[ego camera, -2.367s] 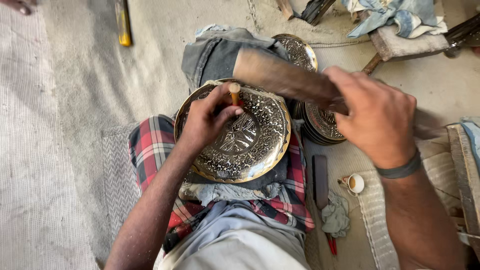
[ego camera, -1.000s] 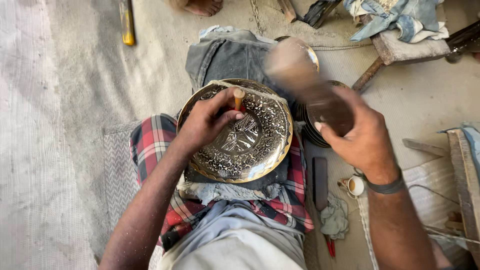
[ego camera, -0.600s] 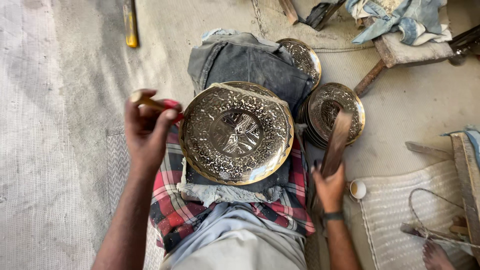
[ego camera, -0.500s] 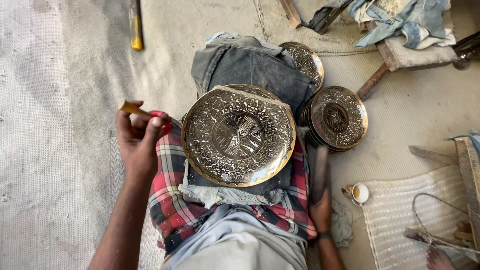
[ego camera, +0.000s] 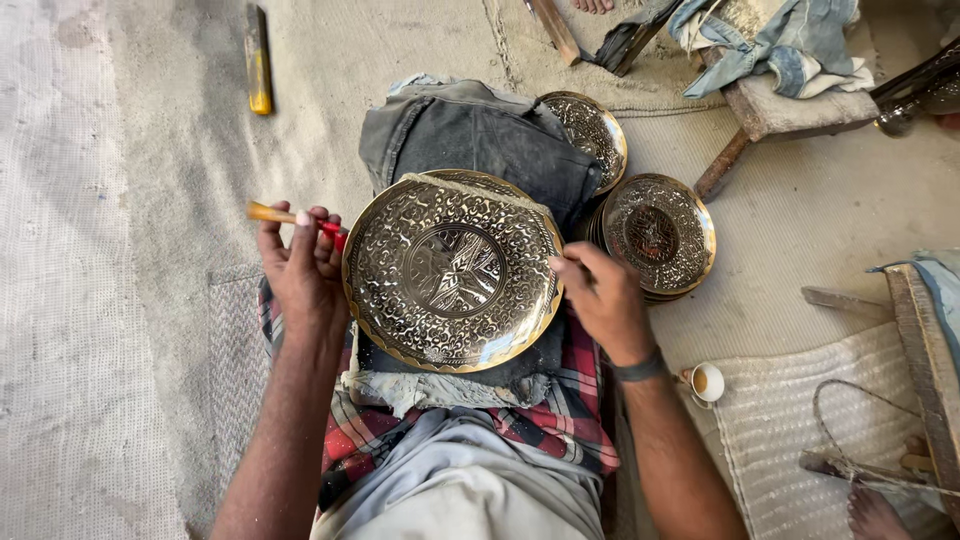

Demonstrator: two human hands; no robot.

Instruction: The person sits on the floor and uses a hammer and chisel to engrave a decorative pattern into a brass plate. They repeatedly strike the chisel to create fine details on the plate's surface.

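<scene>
Engraved brass plate (ego camera: pixel 452 270) lies face up on cloth pad across lap. Left hand (ego camera: pixel 300 265) clamped on small wooden-handled punch (ego camera: pixel 290 217), just left of plate rim. Right hand (ego camera: pixel 605 300) grips plate's right edge. Stacked plates (ego camera: pixel 660 235) nearby on floor.

The right hand (ego camera: pixel 605 300) has let go of the wooden mallet and now grips the engraved plate's (ego camera: pixel 452 270) right rim. The left hand (ego camera: pixel 300 265) has drawn its small chisel (ego camera: pixel 290 217) off the plate, to its left edge.
</scene>
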